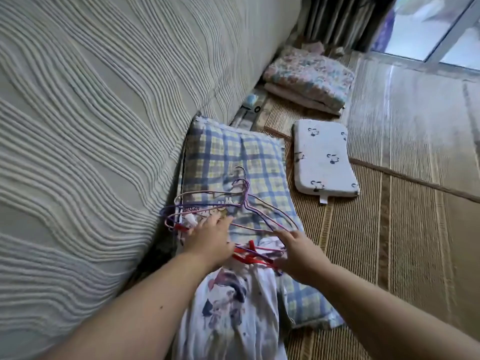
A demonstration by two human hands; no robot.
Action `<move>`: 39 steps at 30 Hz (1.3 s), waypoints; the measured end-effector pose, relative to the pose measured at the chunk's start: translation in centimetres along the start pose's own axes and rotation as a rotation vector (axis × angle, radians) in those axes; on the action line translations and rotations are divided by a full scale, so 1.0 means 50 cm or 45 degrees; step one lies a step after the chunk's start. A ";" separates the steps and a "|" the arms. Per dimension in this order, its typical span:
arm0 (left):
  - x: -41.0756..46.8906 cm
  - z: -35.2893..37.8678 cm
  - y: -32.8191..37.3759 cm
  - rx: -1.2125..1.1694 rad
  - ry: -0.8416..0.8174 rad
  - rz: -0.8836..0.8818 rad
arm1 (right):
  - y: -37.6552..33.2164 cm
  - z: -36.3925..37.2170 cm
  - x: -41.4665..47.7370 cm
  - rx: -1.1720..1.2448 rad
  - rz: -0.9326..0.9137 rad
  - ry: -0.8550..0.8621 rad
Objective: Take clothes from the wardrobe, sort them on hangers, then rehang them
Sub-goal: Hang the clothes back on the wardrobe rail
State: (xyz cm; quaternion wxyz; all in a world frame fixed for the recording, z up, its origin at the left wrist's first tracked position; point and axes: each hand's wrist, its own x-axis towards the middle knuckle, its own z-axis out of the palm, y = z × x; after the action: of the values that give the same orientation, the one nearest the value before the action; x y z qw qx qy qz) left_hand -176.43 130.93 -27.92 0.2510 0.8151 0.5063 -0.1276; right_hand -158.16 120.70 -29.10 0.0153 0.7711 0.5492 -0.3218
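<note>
Now: both hands on the hanger pile

Left fingers (205, 225) stretched forward and relaxed, tips on the tangle of pink and purple wire hangers (235, 203), next to a small white clip (191, 220). No curl round any wire. Right fingers (283, 236) spread, tips touching the lower pink wire; thumb lies low by the red hanger (250, 252). Cannot tell if the thumb and fingers pinch anything.

Left hand (211, 240) palm down over the left end of the pile. Right hand (298, 253) palm down at its right end. Both forearms come in from the bottom edge.

Wire hangers lie flat, overlapping, hooks pointing away from the person. Red hanger sits between the two hands, nearer the person than the wire ones, at the top of a white printed garment (233, 302). Garment runs down toward the bottom edge between the forearms.

All of it rests on a blue and yellow plaid pillow (233, 152). Pillow lies on a woven mat (415, 203), its left side against a tall cream ribbed fabric surface (91, 113).

Right of the plaid pillow, apart from it: a small white pillow with dark prints (324, 157). Farther back: a folded floral blanket (309, 76). Curtain (337, 16) and window (441, 27) at top right.
</note>
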 end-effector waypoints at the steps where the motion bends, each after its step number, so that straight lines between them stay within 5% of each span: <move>1: 0.040 0.002 -0.018 0.008 0.011 0.015 | -0.002 0.018 0.029 -0.008 0.020 -0.013; 9: 0.279 0.054 -0.122 0.163 0.043 0.063 | 0.027 0.087 0.290 0.149 0.234 0.115; 17: 0.351 0.098 -0.167 0.139 0.105 0.011 | 0.043 0.095 0.417 -0.139 0.269 -0.216; 26: 0.256 0.026 0.000 -0.134 0.042 0.143 | 0.030 -0.014 0.269 0.432 0.067 -0.113; 32: 0.127 -0.067 0.133 -0.677 0.422 0.086 | 0.000 -0.106 0.114 0.441 -0.109 -0.035; 39: -0.141 -0.159 0.240 -1.186 0.844 0.110 | -0.031 -0.225 -0.127 0.937 -0.270 -0.263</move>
State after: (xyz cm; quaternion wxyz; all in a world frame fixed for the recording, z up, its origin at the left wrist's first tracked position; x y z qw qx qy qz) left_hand -169.34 125.51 -14.62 0.4166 0.6348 0.5269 0.3819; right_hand -155.31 120.26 -16.42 -0.2403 0.6276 0.4695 -0.5727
